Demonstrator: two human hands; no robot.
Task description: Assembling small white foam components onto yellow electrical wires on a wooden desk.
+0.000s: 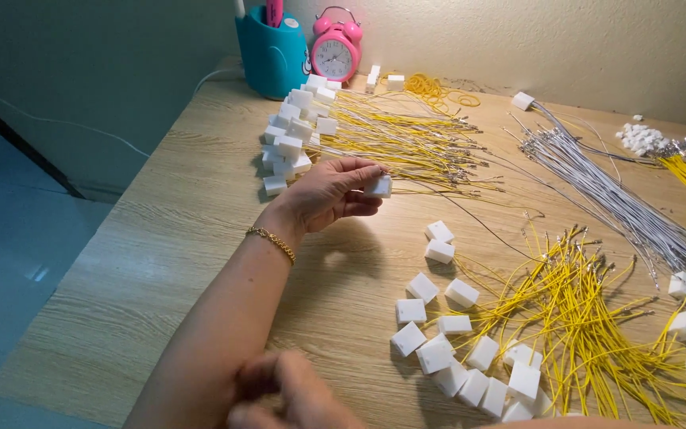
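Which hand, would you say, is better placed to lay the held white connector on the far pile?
Left hand: it holds the white connector beside the far pile; the right hand sits back by the forearm.

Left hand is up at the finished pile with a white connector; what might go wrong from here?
1. The left hand pinches the white connector only at the fingertips; its thin yellow wire trails across the table and may snag the loose yellow wires.
2. The forearm crosses near the loose white connectors; pulling back may scatter them.
3. The right hand is blurred at the lower edge; whether it holds anything is unclear.
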